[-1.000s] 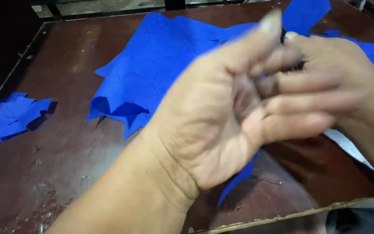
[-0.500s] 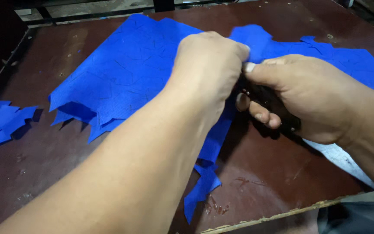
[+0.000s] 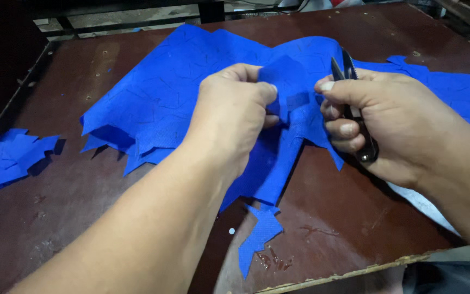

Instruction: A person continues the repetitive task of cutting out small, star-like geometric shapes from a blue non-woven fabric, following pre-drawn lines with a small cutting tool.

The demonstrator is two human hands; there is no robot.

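Note:
A large sheet of blue fabric (image 3: pixel 159 92) with jagged cut edges lies spread over a dark brown worktable (image 3: pixel 55 228). My left hand (image 3: pixel 235 111) pinches a raised fold of that fabric near its middle. My right hand (image 3: pixel 379 122) is closed around small black thread snips (image 3: pixel 354 103), whose blades point up beside the pinched fold. A narrow blue strip (image 3: pixel 259 234) hangs down from the sheet toward the table's front edge.
A pile of small blue fabric scraps (image 3: pixel 9 160) lies at the table's left edge. The near table edge (image 3: pixel 349 272) is worn and chipped. A pale sheet (image 3: pixel 425 204) shows under my right wrist. Dark metal framing runs along the back.
My left hand has gone from raised close to the camera down onto the fabric and pinched a fold. My right hand now shows the snips with blades up.

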